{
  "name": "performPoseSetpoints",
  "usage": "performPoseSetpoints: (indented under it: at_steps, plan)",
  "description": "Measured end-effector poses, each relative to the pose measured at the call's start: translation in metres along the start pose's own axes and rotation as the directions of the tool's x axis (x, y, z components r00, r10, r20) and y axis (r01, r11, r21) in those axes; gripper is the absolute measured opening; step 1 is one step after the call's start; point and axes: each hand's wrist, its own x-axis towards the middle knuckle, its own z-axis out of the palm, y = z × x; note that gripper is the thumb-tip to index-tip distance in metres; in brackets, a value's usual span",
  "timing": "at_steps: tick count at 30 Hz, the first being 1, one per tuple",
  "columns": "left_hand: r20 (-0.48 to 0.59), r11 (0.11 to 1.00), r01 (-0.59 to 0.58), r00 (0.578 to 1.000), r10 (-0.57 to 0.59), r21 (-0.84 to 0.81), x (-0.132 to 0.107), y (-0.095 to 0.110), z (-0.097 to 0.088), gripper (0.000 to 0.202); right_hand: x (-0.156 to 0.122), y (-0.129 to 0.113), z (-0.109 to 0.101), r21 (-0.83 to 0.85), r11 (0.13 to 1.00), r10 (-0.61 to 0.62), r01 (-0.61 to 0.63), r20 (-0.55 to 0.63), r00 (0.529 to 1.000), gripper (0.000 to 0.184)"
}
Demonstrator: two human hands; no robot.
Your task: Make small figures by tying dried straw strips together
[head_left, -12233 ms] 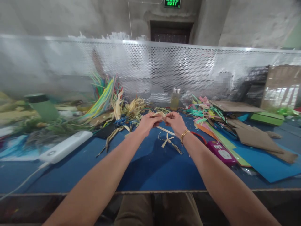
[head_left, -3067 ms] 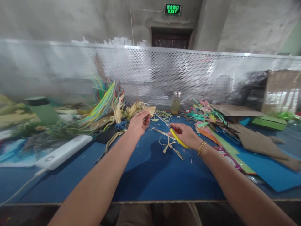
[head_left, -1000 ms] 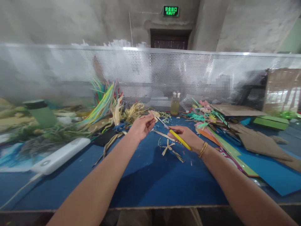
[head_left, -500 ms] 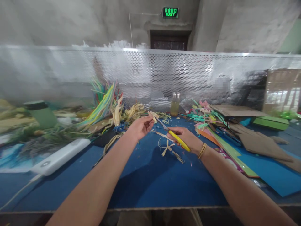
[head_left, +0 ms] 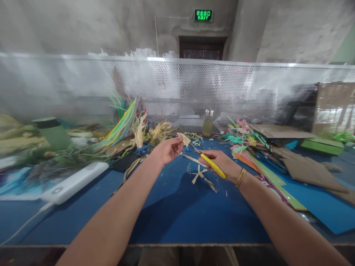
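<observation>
— Starting from the counter's [head_left: 194, 227] front edge, what comes first?

— Toward the left, a white device [head_left: 76, 183] with a cable. Farther in, near the middle, a star-shaped twist of pale husk [head_left: 199, 173] lies flat, with a loose strip [head_left: 191, 159] just behind it.

— And the hands?

— The right hand [head_left: 222, 160] has its grip wrapped round the scissors [head_left: 213, 166] at the yellow handle, blades aimed away and leftward. I can't tell how far the blades are parted.

— The other one?

— The left hand [head_left: 169, 151] has its grip pinched tight, thumb against finger, on a small husk piece [head_left: 185, 139] held up over the counter. The blade tips are at its lower corner; whether they touch, I can't say.

— What worries you?

— Only a small edge is pinched, so a tug from the blades could pull it free or tear it, as dry husk probably splits easily. The fingertips are near the tips too: a slip might nick them.

— Beyond that?

— Dry husks [head_left: 160, 132] and a glass bottle [head_left: 207, 125] toward the back edge, then a perforated screen [head_left: 191, 85].
</observation>
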Motion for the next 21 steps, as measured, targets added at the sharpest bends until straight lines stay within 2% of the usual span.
performPoseSetpoints:
  at_steps: [12,21]
  plan:
    - [0.008,0.997,0.071,0.997,-0.071,0.001,-0.0020,-0.0005,0.0003,0.008,-0.0004,-0.0001,0.0010,0.053,0.999,0.006,-0.007,0.022,1.000,0.060]
    - [0.014,0.995,0.097,0.995,-0.097,0.000,0.0007,-0.0032,0.0004,0.012,0.0013,0.0043,0.0052,0.097,0.995,-0.020,0.018,0.020,1.000,0.048]
